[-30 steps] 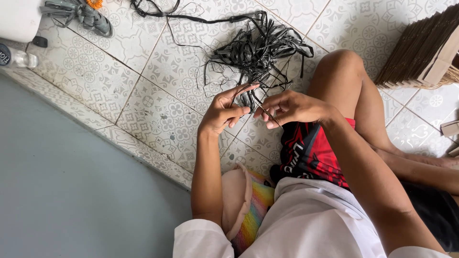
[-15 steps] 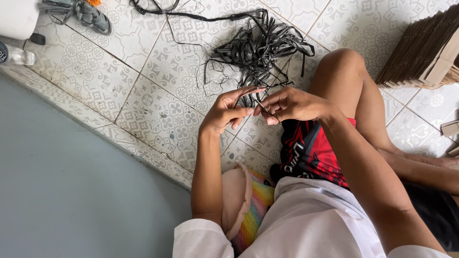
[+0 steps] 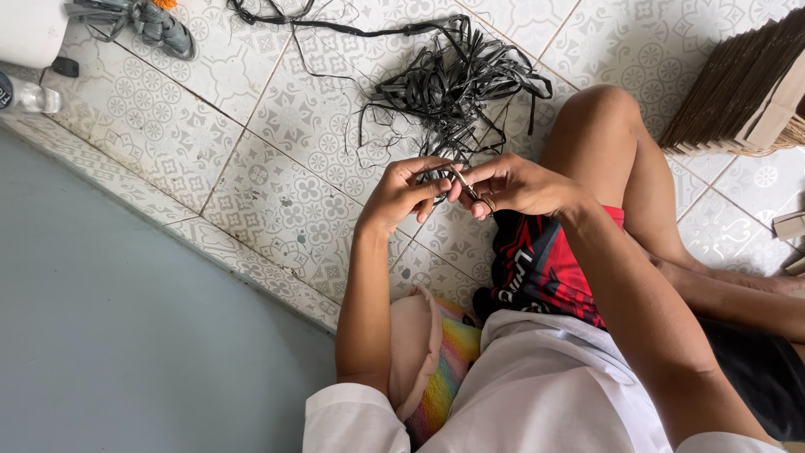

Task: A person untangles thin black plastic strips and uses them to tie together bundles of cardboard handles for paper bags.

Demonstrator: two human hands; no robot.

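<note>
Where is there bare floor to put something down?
Bare patterned tiles lie between the black strap pile and the plain grey floor, which is bare too. It is crowded under the left hand and right hand, and by the cardboard stack.

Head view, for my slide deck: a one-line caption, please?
Seated on patterned tile floor, left hand and right hand pinch a black strip beside a tangled strip pile.

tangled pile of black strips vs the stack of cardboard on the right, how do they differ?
The pile of black strips is a loose tangle spread on the tiled floor; the cardboard stack is neat, its brown sheets packed edge-on. The strips reach the hands; the cardboard lies apart, cut off by the frame edge. Both rest at floor level.
</note>
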